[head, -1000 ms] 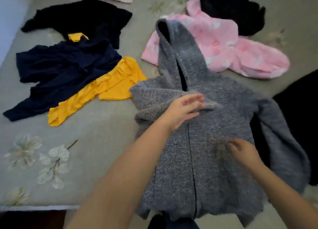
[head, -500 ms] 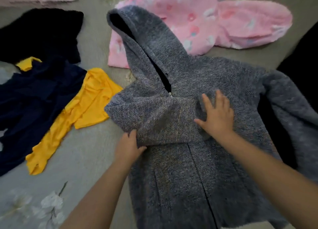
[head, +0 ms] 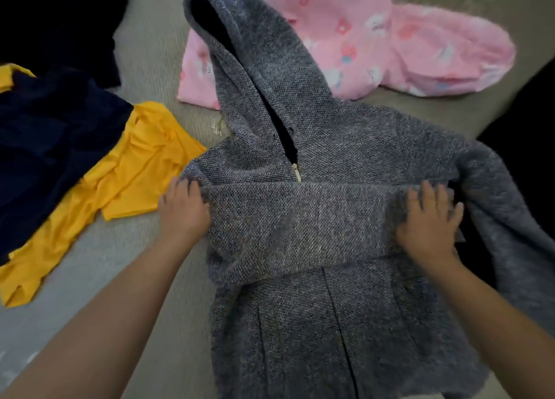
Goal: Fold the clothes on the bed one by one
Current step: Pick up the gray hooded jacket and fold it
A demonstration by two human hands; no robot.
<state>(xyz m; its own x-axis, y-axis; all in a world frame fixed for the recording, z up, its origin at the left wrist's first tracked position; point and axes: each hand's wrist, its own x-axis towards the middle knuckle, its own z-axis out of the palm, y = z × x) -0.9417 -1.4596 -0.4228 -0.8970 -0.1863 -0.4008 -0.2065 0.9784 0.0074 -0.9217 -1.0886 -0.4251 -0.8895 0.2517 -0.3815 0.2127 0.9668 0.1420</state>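
Grey-beige bed (head: pixel 156 47), one item in work: grey knitted zip hoodie (head: pixel 300 323), lying front-up at centre, one sleeve folded across its chest. My left hand (head: pixel 183 209) presses that fold's left edge, fingers (head: pixel 187 185) together. My right hand (head: pixel 428 227) lies flat on the fold's right end, fingers (head: pixel 426 193) spread. Beside it: yellow garment (head: pixel 132 170), navy garment (head: pixel 51 146), pink fleece garment (head: pixel 375 35).

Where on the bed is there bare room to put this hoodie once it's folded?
Bare bed lies near its front edge, between the yellow garment and the grey hoodie. A narrower strip runs between the black garment and the pink garment. Elsewhere is crowded.
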